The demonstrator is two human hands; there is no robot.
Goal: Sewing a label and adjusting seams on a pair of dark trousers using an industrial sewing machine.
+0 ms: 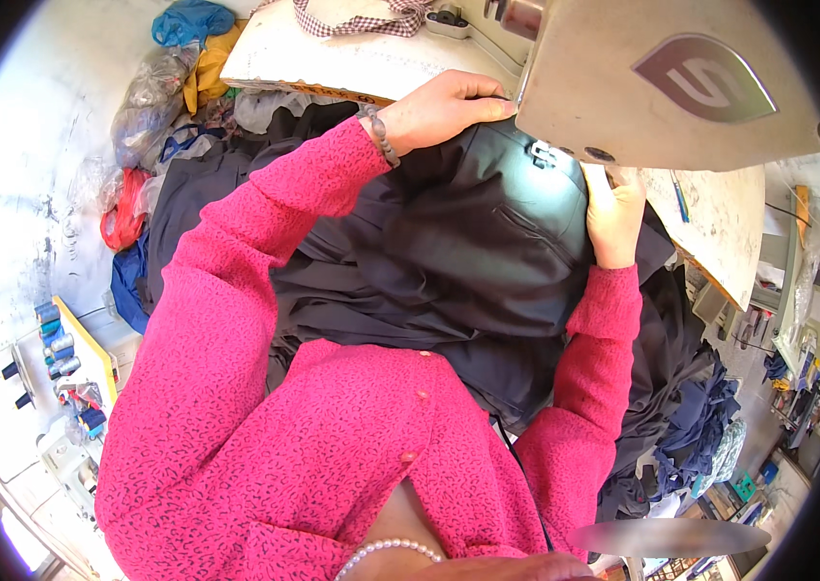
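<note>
A dark garment [487, 247] with a slit-like pocket opening spreads over my lap and up under the sewing machine's head [604, 87]. Lamp light falls on its cloth around the metal presser foot [547, 155]. My left hand [444, 108], a beaded bracelet at its wrist, is closed on the garment's upper edge, left of the foot. On the other side my right hand [613, 218] grips the cloth close to the foot. The machine's head covers part of the right fingers, and the needle cannot be made out.
A checked cloth strip [362, 19] lies on the pale machine table [303, 53]. Right of the machine, a blue pen [680, 197] rests on the tabletop. Plastic bags [151, 107] pile up at left. Thread spools [60, 344] stand lower left, and dark cloth [691, 426] heaps at right.
</note>
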